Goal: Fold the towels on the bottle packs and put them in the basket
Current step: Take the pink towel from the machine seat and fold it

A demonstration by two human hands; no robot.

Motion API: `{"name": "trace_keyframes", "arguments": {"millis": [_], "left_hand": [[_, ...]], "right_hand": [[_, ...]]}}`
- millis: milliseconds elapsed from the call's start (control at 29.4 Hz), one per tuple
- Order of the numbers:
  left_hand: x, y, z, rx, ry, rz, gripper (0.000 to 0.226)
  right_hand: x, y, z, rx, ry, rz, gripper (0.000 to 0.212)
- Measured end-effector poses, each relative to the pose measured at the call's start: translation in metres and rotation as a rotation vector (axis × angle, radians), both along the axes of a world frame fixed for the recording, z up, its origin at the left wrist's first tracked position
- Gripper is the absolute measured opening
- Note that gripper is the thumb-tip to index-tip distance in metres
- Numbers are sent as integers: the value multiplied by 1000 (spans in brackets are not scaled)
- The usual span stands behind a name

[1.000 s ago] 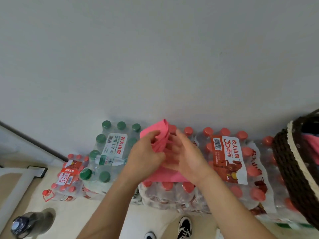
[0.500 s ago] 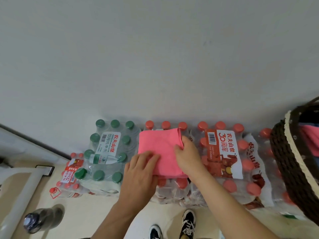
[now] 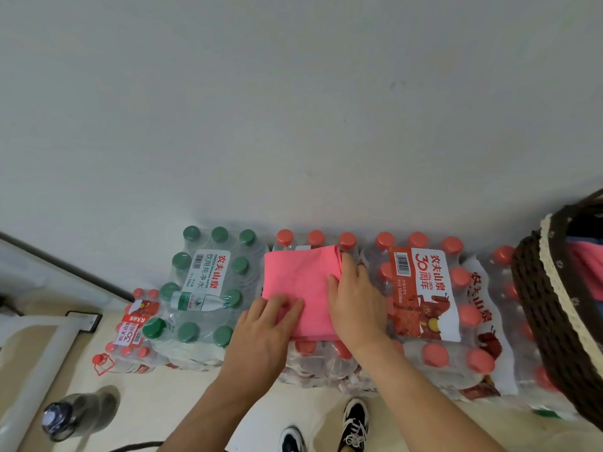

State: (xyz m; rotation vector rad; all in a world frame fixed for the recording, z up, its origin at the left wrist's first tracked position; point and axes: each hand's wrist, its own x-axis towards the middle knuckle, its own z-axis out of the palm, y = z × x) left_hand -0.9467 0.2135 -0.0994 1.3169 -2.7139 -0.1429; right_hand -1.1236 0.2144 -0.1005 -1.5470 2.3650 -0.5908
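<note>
A pink towel (image 3: 298,285) lies folded flat on a pack of red-capped bottles (image 3: 321,362) in the middle of the row. My left hand (image 3: 264,334) rests on the towel's near left corner with its fingers laid straight. Over the towel's right edge lies my right hand (image 3: 357,303), thumb on the cloth and fingers along the fold. The dark woven basket (image 3: 538,308) with a cream rim stands at the far right on the packs. Another pink towel (image 3: 590,269) shows inside it.
A green-capped bottle pack (image 3: 208,282) sits left of the towel and a labelled red-capped pack (image 3: 424,295) right of it, all against the wall. A smaller red-capped pack (image 3: 133,327) and a dark bottle (image 3: 65,419) stand on the floor at left. My shoes (image 3: 355,422) are below.
A second ago both hands held the towel raised, mid-fold. It now lies flat on the pack, and both hands rest on top of it.
</note>
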Motion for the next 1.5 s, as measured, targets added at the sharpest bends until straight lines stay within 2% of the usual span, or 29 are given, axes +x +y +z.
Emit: {"name": "trace_keyframes", "arguments": {"millis": [102, 238, 340, 408, 442, 545, 613, 681, 749, 783, 851, 919, 987, 1123, 1259, 1498], "left_hand": [[3, 6, 2, 20, -60, -33, 70], [3, 8, 1, 76, -85, -45, 75], [-5, 5, 6, 112, -88, -28, 72], [-12, 4, 9, 95, -119, -18, 65], [-14, 5, 13, 89, -130, -18, 57], [-24, 18, 28, 145, -71, -129, 29], [-31, 30, 37, 221, 54, -252, 21], [-32, 31, 39, 229, 138, -287, 25], [-24, 23, 27, 173, 140, -250, 40], [-17, 18, 19, 158, 79, -218, 53], [-3, 13, 6, 137, -74, -186, 70], [3, 14, -2, 88, -121, -203, 68], [5, 15, -5, 34, -59, -218, 58], [19, 6, -8, 29, 68, -209, 59], [28, -2, -12, 37, 113, -171, 63], [14, -14, -2, -13, 147, -193, 37]], "right_hand": [[-2, 4, 0, 10, 40, -6, 47], [-12, 0, 0, 148, 18, 43, 53], [-18, -3, 4, 158, -106, 68, 41], [-18, -4, 8, 154, -182, 89, 31], [-18, -6, 11, 135, -196, 119, 33], [-22, -19, 22, 55, -214, 328, 57], [-23, -35, 31, 90, -100, 508, 68], [-20, -48, 35, 82, 18, 622, 71], [-15, -51, 35, 47, 87, 679, 68], [-13, -48, 34, -3, 138, 701, 65], [-10, -32, 35, -121, 168, 696, 58], [-8, -6, 35, -177, 78, 693, 48], [-6, 29, 28, -136, 50, 703, 47], [-2, 78, 3, 32, 291, 710, 69], [5, 76, -10, 32, 321, 651, 58], [-2, 59, 2, -19, 205, 594, 46]]}}
